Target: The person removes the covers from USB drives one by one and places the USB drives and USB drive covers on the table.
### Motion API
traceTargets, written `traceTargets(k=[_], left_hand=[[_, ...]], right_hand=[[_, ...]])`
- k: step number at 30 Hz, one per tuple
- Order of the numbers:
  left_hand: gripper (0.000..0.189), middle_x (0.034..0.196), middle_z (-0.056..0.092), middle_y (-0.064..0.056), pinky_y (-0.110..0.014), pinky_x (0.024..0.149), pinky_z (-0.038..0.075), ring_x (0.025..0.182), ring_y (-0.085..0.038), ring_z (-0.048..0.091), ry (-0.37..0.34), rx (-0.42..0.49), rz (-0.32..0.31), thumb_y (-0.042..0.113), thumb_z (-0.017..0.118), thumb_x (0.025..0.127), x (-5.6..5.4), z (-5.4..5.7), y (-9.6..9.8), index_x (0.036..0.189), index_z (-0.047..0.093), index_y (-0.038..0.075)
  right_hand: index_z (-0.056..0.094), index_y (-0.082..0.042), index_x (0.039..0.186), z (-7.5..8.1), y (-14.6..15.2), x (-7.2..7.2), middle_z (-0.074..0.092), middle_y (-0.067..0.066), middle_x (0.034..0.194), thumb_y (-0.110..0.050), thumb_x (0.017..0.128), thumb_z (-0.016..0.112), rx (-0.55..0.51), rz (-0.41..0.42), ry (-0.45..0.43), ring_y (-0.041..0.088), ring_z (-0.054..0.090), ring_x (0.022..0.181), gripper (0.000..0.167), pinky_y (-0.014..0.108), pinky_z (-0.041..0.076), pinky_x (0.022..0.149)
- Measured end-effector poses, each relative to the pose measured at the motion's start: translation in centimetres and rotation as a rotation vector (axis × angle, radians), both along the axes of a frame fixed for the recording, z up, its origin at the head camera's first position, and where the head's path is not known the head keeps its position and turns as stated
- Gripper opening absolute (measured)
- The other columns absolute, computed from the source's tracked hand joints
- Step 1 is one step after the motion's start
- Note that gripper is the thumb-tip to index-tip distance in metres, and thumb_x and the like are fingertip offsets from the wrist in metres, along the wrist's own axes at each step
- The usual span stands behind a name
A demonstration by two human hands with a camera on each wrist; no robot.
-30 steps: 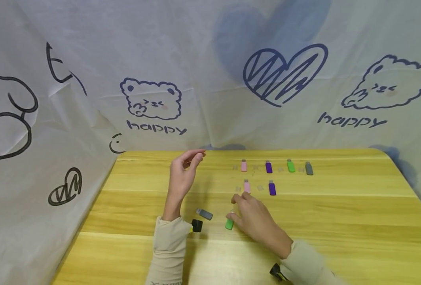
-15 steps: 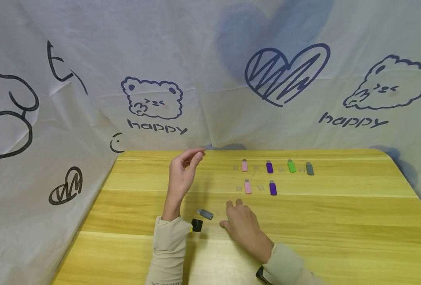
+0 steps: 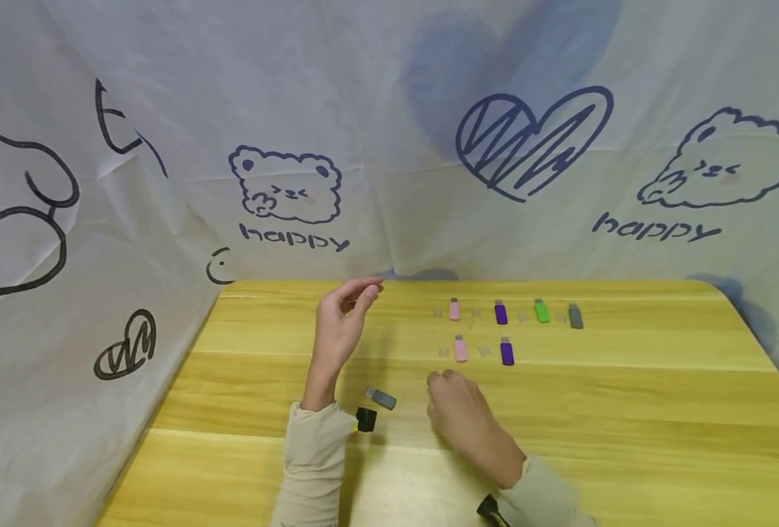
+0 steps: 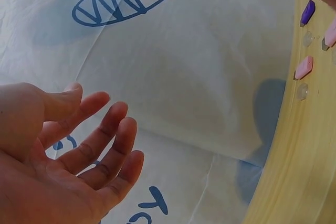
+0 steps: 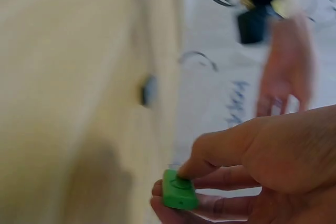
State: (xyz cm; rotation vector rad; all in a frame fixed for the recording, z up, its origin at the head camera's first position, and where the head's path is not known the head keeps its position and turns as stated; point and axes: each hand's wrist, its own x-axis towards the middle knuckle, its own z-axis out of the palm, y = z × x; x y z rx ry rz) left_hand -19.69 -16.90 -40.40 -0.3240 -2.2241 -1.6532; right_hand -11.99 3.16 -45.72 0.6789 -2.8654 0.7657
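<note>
My right hand [image 3: 465, 417] pinches a green USB stick [image 5: 178, 190] between thumb and fingers, seen in the right wrist view; in the head view the hand hides it. My left hand [image 3: 342, 322] hangs over the table with loosely bent fingers and holds nothing, as the left wrist view shows. Between the two arms a grey USB stick [image 3: 381, 398] lies at a slant. Beyond the right hand, a pink USB stick [image 3: 460, 349] and a purple USB stick [image 3: 507, 351] lie side by side.
A farther row holds another pink stick [image 3: 454, 309], purple stick [image 3: 501, 312], green stick [image 3: 542, 311] and grey stick [image 3: 575, 316]. Small clear pieces [image 3: 485, 351] lie beside them. White printed cloth [image 3: 389, 146] hangs behind and left of the wooden table [image 3: 660, 410].
My right hand has picked up the green USB stick that lay on the table, after moving toward me and then slightly right. The left hand stays in place.
</note>
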Motion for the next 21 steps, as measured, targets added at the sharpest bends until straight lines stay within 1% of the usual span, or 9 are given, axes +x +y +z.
traceTargets(k=[2, 4, 6, 8, 10, 12, 14, 17, 21], left_hand=[[0.022, 0.111, 0.075, -0.015, -0.031, 0.089, 0.056, 0.102, -0.029, 0.070, 0.004, 0.003, -0.011, 0.014, 0.065, 0.103, 0.0, 0.0, 0.1, 0.115, 0.075, 0.000], [0.021, 0.111, 0.075, -0.015, -0.029, 0.089, 0.055, 0.103, -0.028, 0.070, 0.004, 0.006, -0.022, 0.013, 0.065, 0.103, 0.0, 0.0, 0.2, 0.115, 0.075, 0.000], [0.020, 0.112, 0.074, -0.015, -0.027, 0.090, 0.055, 0.104, -0.031, 0.070, 0.003, 0.015, -0.040, 0.011, 0.066, 0.102, 0.1, -0.1, 0.3, 0.115, 0.075, -0.001], [0.020, 0.113, 0.074, -0.016, -0.027, 0.091, 0.055, 0.106, -0.034, 0.069, 0.003, 0.023, -0.058, 0.010, 0.065, 0.102, 0.2, 0.0, 0.5, 0.115, 0.074, -0.002], [0.021, 0.115, 0.073, -0.016, -0.029, 0.092, 0.055, 0.107, -0.035, 0.069, 0.003, 0.034, -0.083, 0.008, 0.065, 0.102, 0.3, 0.1, 0.8, 0.116, 0.073, -0.004], [0.021, 0.116, 0.073, -0.015, -0.031, 0.094, 0.055, 0.108, -0.032, 0.069, 0.000, 0.041, -0.106, 0.008, 0.066, 0.101, 0.5, 0.2, 1.1, 0.118, 0.073, -0.003], [0.021, 0.116, 0.073, -0.014, -0.035, 0.096, 0.055, 0.108, -0.028, 0.069, -0.001, 0.043, -0.128, 0.008, 0.066, 0.101, 0.6, 0.3, 1.5, 0.118, 0.073, -0.002], [0.020, 0.116, 0.074, -0.012, -0.041, 0.097, 0.055, 0.107, -0.025, 0.069, 0.000, 0.036, -0.150, 0.009, 0.066, 0.101, 0.7, 0.4, 2.0, 0.118, 0.073, 0.000], [0.021, 0.116, 0.073, -0.013, -0.046, 0.099, 0.053, 0.108, -0.025, 0.069, -0.003, 0.029, -0.181, 0.008, 0.066, 0.101, 1.0, 0.5, 2.5, 0.118, 0.073, -0.002]], right_hand=[[0.070, 0.003, 0.089, 1.1, 1.0, -0.4, 0.065, 0.011, 0.078, 0.010, 0.087, 0.067, -0.038, -0.010, -0.002, 0.018, 0.055, 0.063, 0.008, 0.031, 0.049, 0.053], [0.074, 0.003, 0.100, 2.3, 2.0, -0.9, 0.070, 0.012, 0.088, 0.007, 0.090, 0.067, -0.073, -0.021, 0.001, 0.018, 0.061, 0.070, 0.012, 0.029, 0.052, 0.057], [0.074, 0.002, 0.108, 3.5, 3.0, -1.3, 0.072, 0.013, 0.096, 0.007, 0.093, 0.066, -0.111, -0.021, 0.013, 0.018, 0.062, 0.073, 0.018, 0.028, 0.052, 0.058], [0.073, 0.001, 0.112, 4.7, 3.9, -1.6, 0.071, 0.013, 0.098, 0.007, 0.096, 0.064, -0.156, -0.021, 0.020, 0.016, 0.059, 0.071, 0.020, 0.027, 0.050, 0.057], [0.073, 0.000, 0.115, 5.6, 4.8, -1.9, 0.071, 0.011, 0.096, 0.006, 0.097, 0.063, -0.205, -0.020, 0.031, 0.013, 0.055, 0.068, 0.021, 0.026, 0.047, 0.055], [0.074, -0.002, 0.116, 6.3, 5.5, -2.1, 0.071, 0.009, 0.096, 0.004, 0.099, 0.063, -0.255, -0.027, 0.047, 0.012, 0.053, 0.068, 0.021, 0.026, 0.046, 0.056], [0.075, -0.003, 0.115, 6.8, 6.2, -2.3, 0.073, 0.008, 0.097, 0.002, 0.098, 0.066, -0.315, -0.035, 0.066, 0.013, 0.057, 0.070, 0.020, 0.028, 0.050, 0.059], [0.076, -0.004, 0.112, 7.1, 6.9, -2.4, 0.075, 0.008, 0.099, -0.001, 0.096, 0.071, -0.398, -0.051, 0.107, 0.019, 0.068, 0.080, 0.017, 0.034, 0.059, 0.068], [0.076, -0.002, 0.111, 7.1, 7.5, -2.7, 0.076, 0.012, 0.105, 0.002, 0.094, 0.072, -0.476, -0.053, 0.153, 0.027, 0.074, 0.092, 0.018, 0.043, 0.062, 0.076]])
